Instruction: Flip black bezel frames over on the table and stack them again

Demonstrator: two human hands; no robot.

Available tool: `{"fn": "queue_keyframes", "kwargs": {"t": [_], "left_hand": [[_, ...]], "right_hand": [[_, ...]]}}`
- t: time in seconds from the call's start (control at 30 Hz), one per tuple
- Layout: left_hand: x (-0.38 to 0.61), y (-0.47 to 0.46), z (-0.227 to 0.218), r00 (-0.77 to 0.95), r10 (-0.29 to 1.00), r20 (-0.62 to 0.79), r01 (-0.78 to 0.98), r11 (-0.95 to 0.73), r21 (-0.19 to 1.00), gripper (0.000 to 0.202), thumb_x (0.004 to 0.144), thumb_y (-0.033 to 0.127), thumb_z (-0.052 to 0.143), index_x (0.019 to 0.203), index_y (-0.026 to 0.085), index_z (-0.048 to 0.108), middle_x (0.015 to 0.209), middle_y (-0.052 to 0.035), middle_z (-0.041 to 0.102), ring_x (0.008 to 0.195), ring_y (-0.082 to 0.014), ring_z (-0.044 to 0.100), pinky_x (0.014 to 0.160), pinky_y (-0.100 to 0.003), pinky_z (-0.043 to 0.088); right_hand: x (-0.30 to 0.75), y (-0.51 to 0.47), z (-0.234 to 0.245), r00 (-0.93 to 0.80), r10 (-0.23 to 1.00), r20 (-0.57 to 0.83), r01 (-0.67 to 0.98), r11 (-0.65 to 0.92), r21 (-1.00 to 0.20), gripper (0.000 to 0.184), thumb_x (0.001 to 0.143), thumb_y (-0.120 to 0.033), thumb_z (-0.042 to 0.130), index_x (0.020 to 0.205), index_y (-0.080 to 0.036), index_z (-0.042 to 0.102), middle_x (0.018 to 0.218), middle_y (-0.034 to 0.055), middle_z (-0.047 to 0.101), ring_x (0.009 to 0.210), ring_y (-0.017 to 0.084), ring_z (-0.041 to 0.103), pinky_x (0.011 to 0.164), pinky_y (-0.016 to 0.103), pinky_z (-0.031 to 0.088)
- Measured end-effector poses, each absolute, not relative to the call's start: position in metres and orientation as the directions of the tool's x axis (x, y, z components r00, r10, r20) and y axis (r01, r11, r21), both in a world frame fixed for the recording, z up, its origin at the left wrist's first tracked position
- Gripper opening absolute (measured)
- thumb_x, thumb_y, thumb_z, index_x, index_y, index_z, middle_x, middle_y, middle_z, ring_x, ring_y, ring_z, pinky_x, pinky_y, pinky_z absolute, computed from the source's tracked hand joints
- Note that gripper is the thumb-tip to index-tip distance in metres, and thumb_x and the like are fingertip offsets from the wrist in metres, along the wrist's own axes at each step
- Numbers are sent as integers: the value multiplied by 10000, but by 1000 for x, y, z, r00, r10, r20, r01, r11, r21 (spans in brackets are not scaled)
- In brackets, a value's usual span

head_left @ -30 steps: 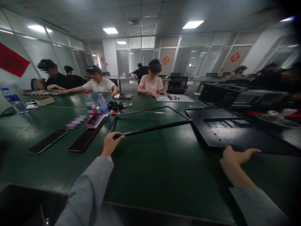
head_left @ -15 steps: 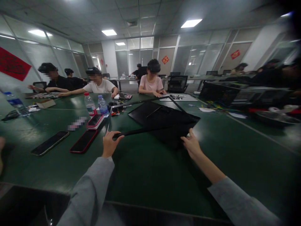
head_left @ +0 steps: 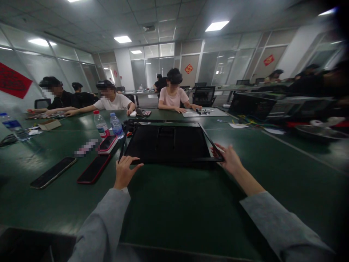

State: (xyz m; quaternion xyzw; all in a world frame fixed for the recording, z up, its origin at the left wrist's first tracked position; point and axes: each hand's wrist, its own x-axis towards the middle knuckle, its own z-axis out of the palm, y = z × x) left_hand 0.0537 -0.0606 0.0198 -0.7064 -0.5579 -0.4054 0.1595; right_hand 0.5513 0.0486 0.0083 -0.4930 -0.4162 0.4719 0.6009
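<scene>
A thin black frame point(head_left: 163, 121) lies around a flat black panel point(head_left: 169, 143) on the green table point(head_left: 177, 207) in front of me. My left hand point(head_left: 124, 171) pinches the frame's near left corner, fingers curled on it. Over at the near right corner, my right hand point(head_left: 229, 158) holds the frame and panel edge, fingers spread along it. Both arms wear grey sleeves.
Three phones lie to the left: a black one point(head_left: 53, 172) and two in red cases point(head_left: 93, 169) point(head_left: 109, 143). Two water bottles point(head_left: 101, 124) point(head_left: 116, 124) stand behind them. Several people sit along the table's far side. Dark monitors and cables point(head_left: 256, 105) crowd the right.
My right hand slid the black panel from the right across the table to under the frame. My left hand held the frame's corner and lowered the frame around the panel.
</scene>
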Motion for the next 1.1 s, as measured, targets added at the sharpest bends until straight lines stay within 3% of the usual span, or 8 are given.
{"fn": "queue_keyframes", "kwargs": {"t": [0.07,0.17,0.37,0.53,0.7,0.83,0.97,1.1], "left_hand": [[52,-58,20,64,668,741,912,-341,228,394,872,604,637,986,244,752,960,-63,745,959,-250,635,893,-389,417],[43,-49,18,74,715,695,894,-356,271,402,868,606,640,1012,246,745,1007,-67,742,1002,-255,632,904,-391,435],[12,-19,4,72,813,578,872,-332,358,367,865,556,674,1053,248,737,1079,-65,737,1060,-255,626,952,-397,470],[8,-7,-1,102,859,501,889,-305,342,333,856,533,694,1036,257,740,1066,-66,737,1103,-269,619,981,-419,475],[11,-4,-5,37,871,490,906,-236,351,464,834,612,675,1144,269,721,1309,-112,645,1302,-325,522,1083,-517,415],[6,6,-13,-211,858,467,847,-77,525,791,859,671,597,1447,149,509,1558,-222,407,1473,-372,339,1166,-566,318],[-5,13,-16,-311,892,328,707,-14,707,721,943,593,516,1491,131,440,1468,-215,531,1369,-296,510,1143,-462,389],[-8,9,-15,-357,873,333,670,-9,742,615,924,490,587,1419,129,530,1264,-180,671,1055,-240,698,961,-392,533]], "right_hand": [[556,48,9,216,974,65,-54,78,-995,495,830,-657,566,1069,-235,663,888,82,701,760,223,660,709,381,581],[548,48,4,302,918,257,211,198,-957,562,726,-535,736,1178,-211,652,915,67,695,818,235,653,784,400,563],[505,36,-13,296,793,532,547,316,-775,517,881,-499,534,1265,-161,610,1177,158,665,1073,296,625,991,490,481],[499,31,-16,276,694,666,717,313,-623,454,908,-443,463,1223,-161,628,1177,177,628,1157,315,545,1061,535,420],[508,43,-31,285,741,608,724,248,-643,426,854,-407,489,1175,-164,629,1150,180,629,1132,324,557,1051,552,427],[513,53,-45,314,836,449,629,171,-758,474,820,-409,515,1215,-158,586,1174,181,653,1110,323,609,1023,541,463],[519,61,-46,324,853,409,581,162,-798,488,829,-428,537,1249,-183,573,1209,159,665,1141,316,619,1023,520,472],[527,71,-38,358,847,393,606,109,-788,477,845,-431,532,1249,-193,619,1179,147,686,1112,317,635,1002,513,479]]}}
